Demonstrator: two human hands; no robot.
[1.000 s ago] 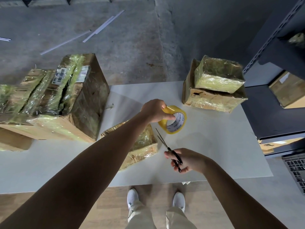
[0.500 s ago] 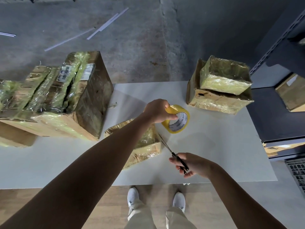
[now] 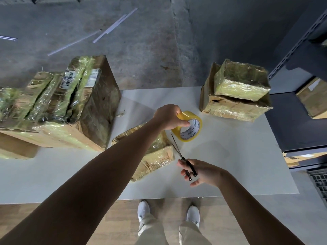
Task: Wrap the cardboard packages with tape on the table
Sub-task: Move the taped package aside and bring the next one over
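My left hand (image 3: 169, 117) grips a yellow roll of tape (image 3: 190, 129), held above the middle of the white table (image 3: 238, 156). My right hand (image 3: 200, 171) holds black scissors (image 3: 184, 158) by the handles; their blades point up toward the roll and lie nearly together. Under my left forearm lies a small flat cardboard package (image 3: 155, 154) covered in shiny tape. A strip of tape between roll and package cannot be made out.
A large taped box (image 3: 74, 110) stands on the table's left, with more taped boxes (image 3: 16, 106) beside it. Two stacked wrapped packages (image 3: 237, 91) sit at the back right. Dark metal shelving (image 3: 300, 106) with cardboard stands to the right. My shoes (image 3: 143, 211) are below the table edge.
The scissors have moved slightly toward the roll, blades lying closer together. My left hand keeps the roll in about the same place.
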